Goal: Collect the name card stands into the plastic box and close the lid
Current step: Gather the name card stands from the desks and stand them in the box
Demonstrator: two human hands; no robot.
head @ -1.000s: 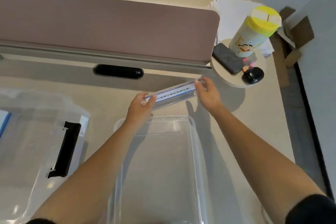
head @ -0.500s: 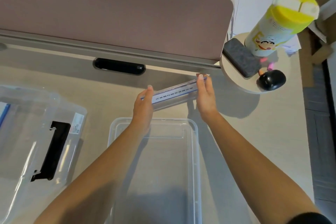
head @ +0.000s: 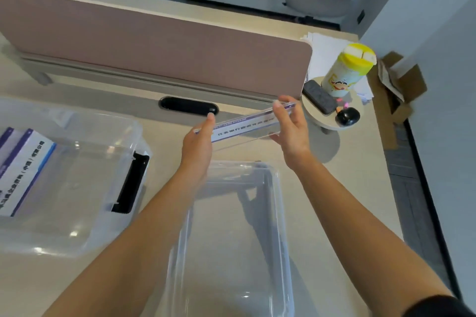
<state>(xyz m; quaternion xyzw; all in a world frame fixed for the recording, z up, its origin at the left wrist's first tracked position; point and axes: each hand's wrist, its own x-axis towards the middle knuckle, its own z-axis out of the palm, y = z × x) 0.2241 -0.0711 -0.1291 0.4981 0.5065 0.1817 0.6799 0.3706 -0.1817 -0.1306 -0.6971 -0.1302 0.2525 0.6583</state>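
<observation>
Left hand (head: 197, 141) and right hand (head: 292, 131) each pinch an end of the card stand (head: 244, 127), just beyond the box (head: 280, 226) (nothing visibly inside); next, lower it in flat.

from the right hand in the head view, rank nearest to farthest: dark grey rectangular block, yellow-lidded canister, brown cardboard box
1. dark grey rectangular block, just right of the right hand
2. yellow-lidded canister, behind the block
3. brown cardboard box, on the floor, far right

My head camera looks steeply down and forward, close above my fingers (head: 210, 123), the partition (head: 154, 46) beyond them.
</observation>
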